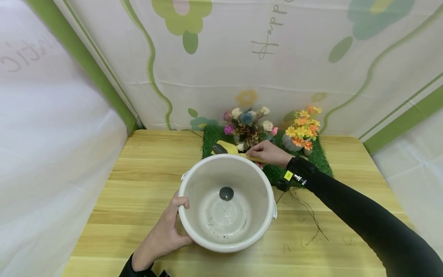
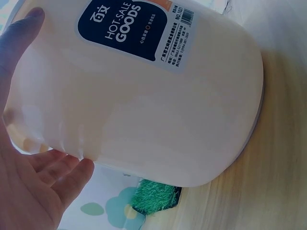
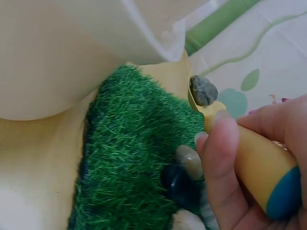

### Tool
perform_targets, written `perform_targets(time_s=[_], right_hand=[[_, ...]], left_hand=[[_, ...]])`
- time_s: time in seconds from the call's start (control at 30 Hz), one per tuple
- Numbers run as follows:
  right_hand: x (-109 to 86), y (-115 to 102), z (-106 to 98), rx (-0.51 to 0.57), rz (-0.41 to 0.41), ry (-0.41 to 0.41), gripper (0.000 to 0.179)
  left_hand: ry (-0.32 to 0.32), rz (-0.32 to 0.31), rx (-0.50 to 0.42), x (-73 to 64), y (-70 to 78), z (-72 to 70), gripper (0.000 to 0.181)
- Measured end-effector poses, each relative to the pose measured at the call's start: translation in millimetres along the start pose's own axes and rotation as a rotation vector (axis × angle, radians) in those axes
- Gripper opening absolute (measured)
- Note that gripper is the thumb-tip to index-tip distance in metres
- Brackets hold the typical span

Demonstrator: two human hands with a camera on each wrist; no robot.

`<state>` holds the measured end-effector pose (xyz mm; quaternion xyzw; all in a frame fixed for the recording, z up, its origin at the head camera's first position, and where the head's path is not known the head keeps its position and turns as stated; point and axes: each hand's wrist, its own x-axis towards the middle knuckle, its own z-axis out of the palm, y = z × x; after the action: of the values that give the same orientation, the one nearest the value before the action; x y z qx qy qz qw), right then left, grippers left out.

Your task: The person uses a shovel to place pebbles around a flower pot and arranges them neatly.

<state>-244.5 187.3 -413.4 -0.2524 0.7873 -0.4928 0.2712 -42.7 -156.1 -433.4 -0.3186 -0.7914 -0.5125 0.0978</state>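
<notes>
My left hand (image 1: 166,234) grips the left rim of a white plastic bucket (image 1: 202,184), thumb and fingers spread round its side in the left wrist view. One dark grey stone (image 1: 226,193) lies inside on the bucket's bottom, with bits of dirt. Just beyond the far rim, my right hand (image 1: 271,154) holds a small yellow garden trowel (image 1: 228,146) by its handle (image 3: 261,165), which has a blue end. On the trowel's blade sits a grey stone (image 3: 204,91), close to the bucket's rim.
Behind the bucket lies a green artificial turf mat (image 1: 212,134) with pink, white and blue flowers (image 1: 246,118) and orange-yellow flowers (image 1: 303,129). A black stone (image 3: 178,184) and a tan stone (image 3: 189,162) rest on the turf. Thin dry roots (image 1: 313,215) lie on the wooden table (image 1: 145,169).
</notes>
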Motion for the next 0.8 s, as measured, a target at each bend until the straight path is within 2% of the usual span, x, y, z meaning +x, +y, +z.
perform_targets(time_s=[0.2, 0.53, 0.67, 0.8], right_hand=[[1.8, 12.3, 8.4, -0.011, 0.022, 0.019, 0.025], [6.9, 20.6, 17.7, -0.019, 0.006, 0.072, 0.032], [8.9, 20.7, 19.0, 0.001, 0.032, 0.081, 0.036], [8.0, 18.7, 17.0, 0.005, 0.076, 0.103, 0.031]], left_hand=[[0.0, -0.007, 0.014, -0.3, -0.1, 0.4, 0.073], [0.005, 0.008, 0.023, 0.3, 0.2, 0.0, 0.073], [0.005, 0.015, 0.026, 0.4, 0.7, 0.2, 0.073], [0.005, 0.014, 0.032, 0.8, 1.1, 0.3, 0.073]])
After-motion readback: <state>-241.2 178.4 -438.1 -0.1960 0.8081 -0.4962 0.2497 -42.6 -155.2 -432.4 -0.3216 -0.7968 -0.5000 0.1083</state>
